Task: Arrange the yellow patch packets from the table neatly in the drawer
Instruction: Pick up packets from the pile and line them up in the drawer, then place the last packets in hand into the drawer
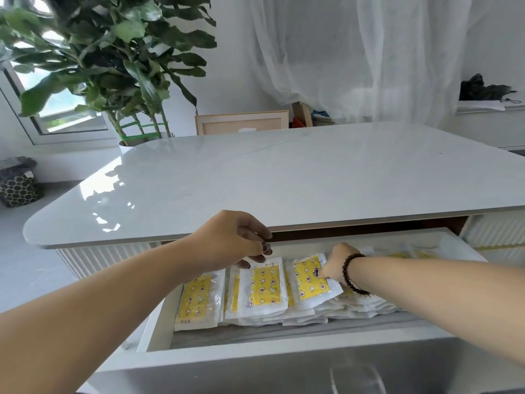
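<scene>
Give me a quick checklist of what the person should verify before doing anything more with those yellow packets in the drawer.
1. Drawer pulled out far enough to reach in: ok.
2. Left hand has hold of the middle packet: fingertips touch its top edge; firm grip, cannot tell.
3. Right hand has the tilted packet: ok, thumb pinches it.
4. Packets lying straight: not ok, the tilted packet sits askew over the stacks.
5. Tabletop free of yellow packets: ok in the part shown.
6. Far right of the drawer tidy: cannot tell, the arm hides it.
</scene>
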{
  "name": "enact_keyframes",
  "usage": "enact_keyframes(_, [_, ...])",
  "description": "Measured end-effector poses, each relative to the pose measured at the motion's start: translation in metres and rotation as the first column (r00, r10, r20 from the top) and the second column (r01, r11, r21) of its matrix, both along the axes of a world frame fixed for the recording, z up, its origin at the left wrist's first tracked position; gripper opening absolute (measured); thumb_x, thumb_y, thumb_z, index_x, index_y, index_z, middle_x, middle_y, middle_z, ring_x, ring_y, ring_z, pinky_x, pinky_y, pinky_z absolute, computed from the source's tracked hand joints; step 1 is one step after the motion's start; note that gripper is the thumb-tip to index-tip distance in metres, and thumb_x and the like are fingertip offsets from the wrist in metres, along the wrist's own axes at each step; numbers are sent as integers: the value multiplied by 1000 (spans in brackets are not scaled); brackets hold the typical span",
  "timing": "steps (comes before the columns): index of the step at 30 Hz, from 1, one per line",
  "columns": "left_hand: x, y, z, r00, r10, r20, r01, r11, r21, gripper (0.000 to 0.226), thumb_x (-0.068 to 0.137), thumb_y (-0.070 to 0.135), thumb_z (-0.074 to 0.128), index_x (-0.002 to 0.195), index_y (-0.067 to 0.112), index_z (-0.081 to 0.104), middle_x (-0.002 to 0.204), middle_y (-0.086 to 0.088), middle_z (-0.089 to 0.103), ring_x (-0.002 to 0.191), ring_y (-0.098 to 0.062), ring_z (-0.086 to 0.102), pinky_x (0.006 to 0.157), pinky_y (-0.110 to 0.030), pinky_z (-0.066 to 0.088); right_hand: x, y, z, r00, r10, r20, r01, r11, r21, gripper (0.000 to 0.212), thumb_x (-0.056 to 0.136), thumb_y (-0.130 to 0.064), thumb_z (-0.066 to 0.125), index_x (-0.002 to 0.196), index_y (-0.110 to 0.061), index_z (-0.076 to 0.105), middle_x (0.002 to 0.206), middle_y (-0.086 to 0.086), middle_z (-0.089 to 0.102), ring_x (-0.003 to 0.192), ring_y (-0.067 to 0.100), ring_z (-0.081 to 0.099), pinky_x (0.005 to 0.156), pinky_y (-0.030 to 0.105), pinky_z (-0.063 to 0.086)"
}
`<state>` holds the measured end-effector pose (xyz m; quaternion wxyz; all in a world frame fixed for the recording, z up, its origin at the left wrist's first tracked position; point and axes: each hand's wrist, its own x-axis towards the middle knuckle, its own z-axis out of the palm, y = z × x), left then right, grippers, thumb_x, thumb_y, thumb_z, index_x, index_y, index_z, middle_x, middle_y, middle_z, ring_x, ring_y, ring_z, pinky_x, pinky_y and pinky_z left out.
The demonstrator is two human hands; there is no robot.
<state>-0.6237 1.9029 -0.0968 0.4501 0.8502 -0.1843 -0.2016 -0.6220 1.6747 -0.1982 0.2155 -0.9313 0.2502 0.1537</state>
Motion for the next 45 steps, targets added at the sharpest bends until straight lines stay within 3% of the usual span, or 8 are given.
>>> enact_keyframes(7, [1, 0, -1, 997, -62, 35, 59, 996, 59, 16, 88, 6, 63, 98, 18, 67, 88, 0, 77, 84, -15, 73, 74, -29, 59, -7, -6, -1, 985, 121, 126, -100, 982, -160, 42, 79, -35, 70, 60, -14, 39, 61, -2, 42, 54, 13, 41, 43, 22, 29])
enact_keyframes(10, [-4, 4, 3, 993, -111, 50, 106, 990, 94, 17, 89, 8, 63, 100, 20, 66, 92, 0, 76, 88, -15, 73, 79, -33, 59, -16, -9, 17, 961, 193, 200, -155, 969, -190, 25, 84, -34, 62, 84, -10, 55, 84, 3, 58, 76, 17, 56, 64, 27, 50])
enact_keyframes(13, [-12, 12, 10, 981, -192, 15, 188, 972, 141, 26, 89, 9, 63, 112, 22, 62, 102, 3, 74, 94, -13, 71, 82, -30, 58, -32, -10, 41, 921, 314, 231, -266, 939, -218, 16, 87, -32, 59, 90, -16, 61, 91, -6, 59, 89, 14, 56, 78, 24, 49])
enact_keyframes(22, [-38, 45, 9, 898, -377, -228, 440, 782, 442, 49, 89, 25, 66, 134, 26, 48, 122, 4, 66, 105, -11, 66, 94, -30, 54, -115, 8, 97, 820, 567, 83, -568, 823, -10, 22, 84, -46, 63, 97, -28, 67, 88, -9, 71, 79, 8, 63, 76, 27, 51])
enact_keyframes(27, [-54, 54, -9, 873, -487, -38, 388, 643, 661, 39, 86, 39, 68, 123, 30, 59, 113, 11, 66, 93, -4, 59, 87, -20, 49, -147, 17, 83, 734, 676, -61, -668, 703, -246, 33, 85, -39, 64, 115, -25, 60, 113, -6, 62, 93, 10, 53, 79, 23, 44])
enact_keyframes(34, [-72, 49, -16, 809, -532, 250, 184, 634, 751, 23, 86, 32, 65, 110, 33, 64, 92, 23, 59, 85, 1, 55, 77, -19, 47, -144, 20, 82, 680, 728, -84, -675, 578, -458, 21, 88, -29, 58, 110, -29, 62, 112, -6, 61, 103, 18, 58, 83, 35, 51])
enact_keyframes(38, [-67, 45, -16, 758, -524, 388, 17, 611, 792, 49, 84, 32, 64, 129, 40, 47, 120, 21, 54, 107, -9, 55, 87, -37, 51, -130, 22, 85, 647, 759, -71, -660, 511, -551, 29, 88, -28, 58, 117, -27, 58, 120, -5, 55, 114, 17, 50, 86, 31, 44])
enact_keyframes(45, [-23, 33, -18, 719, -440, 537, -125, 679, 723, 97, 81, 39, 71, 152, 21, 7, 153, 1, 17, 134, -22, 35, 95, -36, 48, -84, 15, 82, 691, 722, 33, -491, 502, -711, 82, 78, -36, 70, 145, -20, 26, 150, 3, 21, 139, 22, 23, 109, 37, 32])
